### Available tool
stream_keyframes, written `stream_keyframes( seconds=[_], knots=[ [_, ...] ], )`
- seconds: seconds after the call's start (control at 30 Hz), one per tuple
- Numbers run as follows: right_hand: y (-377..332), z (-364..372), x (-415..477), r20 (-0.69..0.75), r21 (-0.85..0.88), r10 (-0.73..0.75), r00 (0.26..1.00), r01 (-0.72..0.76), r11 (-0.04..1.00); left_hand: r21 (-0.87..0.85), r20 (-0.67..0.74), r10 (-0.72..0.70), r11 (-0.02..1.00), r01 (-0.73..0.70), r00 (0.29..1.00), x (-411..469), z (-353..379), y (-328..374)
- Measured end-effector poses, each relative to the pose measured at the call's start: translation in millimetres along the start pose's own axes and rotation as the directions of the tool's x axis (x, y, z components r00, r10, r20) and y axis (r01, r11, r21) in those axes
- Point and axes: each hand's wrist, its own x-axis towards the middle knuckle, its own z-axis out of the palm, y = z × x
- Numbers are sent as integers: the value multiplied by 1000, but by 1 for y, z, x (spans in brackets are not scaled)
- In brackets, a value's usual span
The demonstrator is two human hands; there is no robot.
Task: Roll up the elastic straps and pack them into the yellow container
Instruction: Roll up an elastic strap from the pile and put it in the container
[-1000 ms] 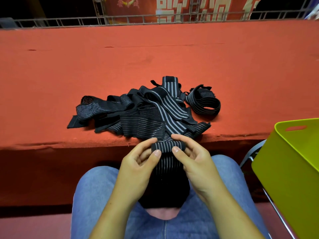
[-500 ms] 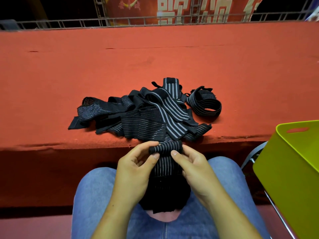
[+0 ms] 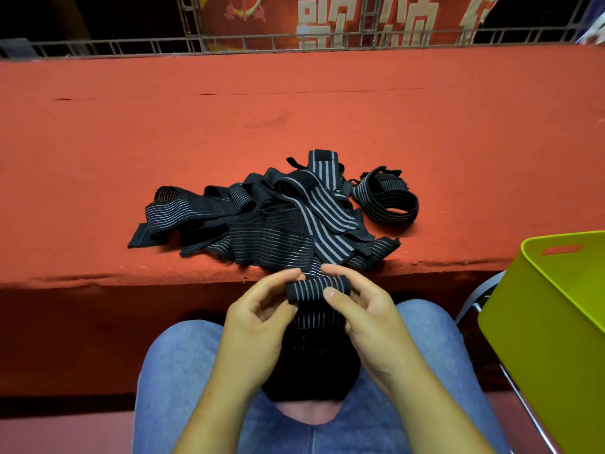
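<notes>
The person wears blue denim jeans [image 3: 183,371], paler and faded across both thighs, with a stitched fly seam [image 3: 313,442] at their middle. Above the jeans, both forearms [image 3: 222,404] are bare; the right hand [image 3: 366,312] shows a short thumbnail.

head camera looks forward and down, close over the lap [image 3: 196,371].

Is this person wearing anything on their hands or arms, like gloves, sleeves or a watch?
No. The left hand and the right hand are bare, with no gloves and no rings that show. The left forearm and the right forearm are bare too, down to the picture's edge: no sleeve, watch or bracelet is in view. The legs are in blue jeans.
</notes>
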Motion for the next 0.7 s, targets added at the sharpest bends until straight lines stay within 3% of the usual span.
stream_keyframes(
  seconds=[0.3,0.53,0.7],
  knots=[
    [-5,-1,-1,0,-84,-66,998,65,994,-152,-3,-154,977,152,988,1,4,3],
    [0,2,-2,-1,-172,-140,990,138,975,-38,-4,-61,997,60,998,0,7,6],
    [7,7,-1,-7,-192,-67,998,65,979,-12,-49,-22,1000,22,999,0,4,3]
  ],
)
